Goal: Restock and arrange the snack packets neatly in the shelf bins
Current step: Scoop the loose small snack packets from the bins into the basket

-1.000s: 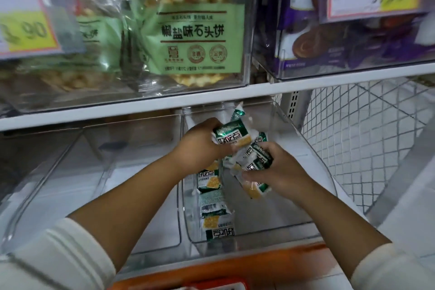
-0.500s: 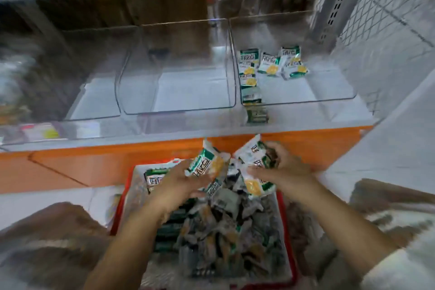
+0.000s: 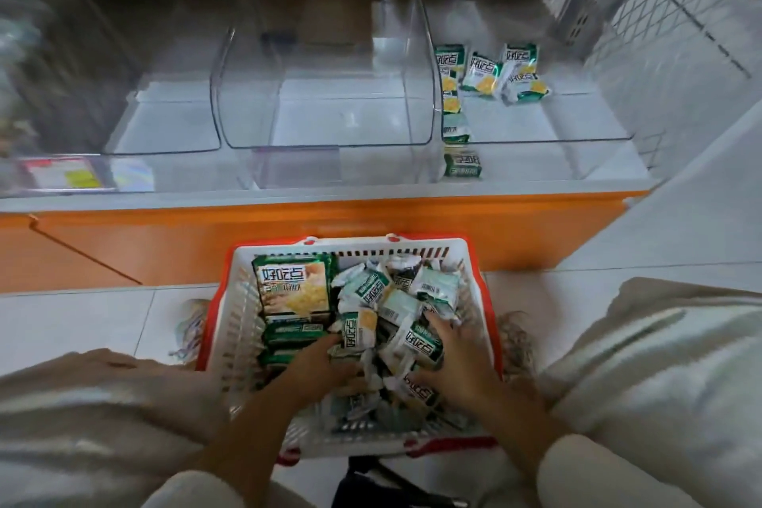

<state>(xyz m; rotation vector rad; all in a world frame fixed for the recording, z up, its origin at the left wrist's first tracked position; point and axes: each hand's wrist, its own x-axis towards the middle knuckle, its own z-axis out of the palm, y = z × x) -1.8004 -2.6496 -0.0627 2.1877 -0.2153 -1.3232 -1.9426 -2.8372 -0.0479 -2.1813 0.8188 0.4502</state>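
Head view, restocking in progress. A second ago both hands were up in the right bin with packets; half a second ago they were over the basket; they are now down in it. Judged from this, one handful is delivered and the next is being gathered, so the task is at an early stage.

The shelf (image 3: 288, 200) crosses the view at 12 o'clock and carries three clear bins. The left bin (image 3: 165, 124) at 11 o'clock and the middle bin (image 3: 321, 115) at 12 o'clock hold nothing visible. The right bin (image 3: 577, 128) at 1 o'clock holds a few snack packets (image 3: 480, 72): a row along its left wall and a loose, untidy cluster at the back.

The basket (image 3: 350, 247) stands on the floor at 6 o'clock. It holds large packs (image 3: 292, 285) stacked on its left and a heap of small loose packets (image 3: 385, 301) on its right.

The right hand (image 3: 457, 363) lies spread on the heap, fingers pressing on packets. The left hand (image 3: 325, 367) has its fingers buried in the heap; whether it grips any packet cannot be told.
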